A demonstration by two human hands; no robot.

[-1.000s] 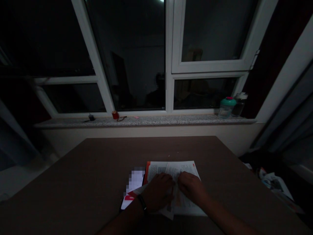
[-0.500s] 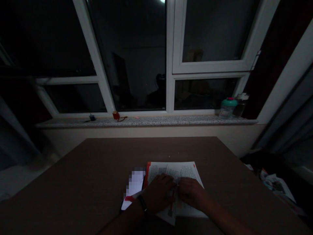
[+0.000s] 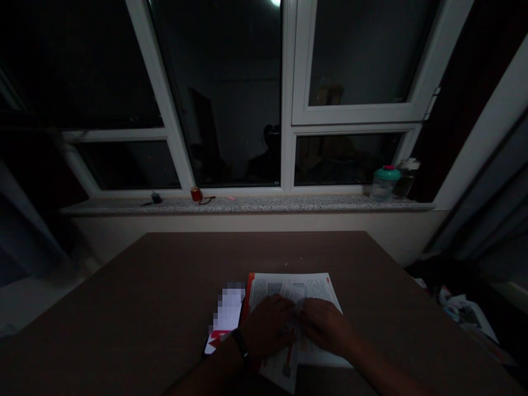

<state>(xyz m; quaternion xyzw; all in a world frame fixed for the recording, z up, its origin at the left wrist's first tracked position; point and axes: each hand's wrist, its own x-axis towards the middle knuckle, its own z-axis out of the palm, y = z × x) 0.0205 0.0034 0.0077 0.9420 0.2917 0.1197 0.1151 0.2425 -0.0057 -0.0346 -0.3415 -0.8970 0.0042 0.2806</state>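
An open book (image 3: 319, 283) lay on the brown table (image 3: 124, 308), with a sheet (image 3: 282, 371) slanting across it and jutting past the book's near edge. Over the middle of the book, the person's right hand (image 3: 324, 325) had its curled fingers closed on the sheet. The left hand (image 3: 270, 327), a dark band (image 3: 240, 345) at its wrist, lay palm down on the sheet over the left part of the book; in the dim light its grip could not be told. A lit phone (image 3: 229, 311) lay just left of the book. Well beyond the book, a green-lidded bottle (image 3: 383, 187) stood on the sill (image 3: 264, 204).
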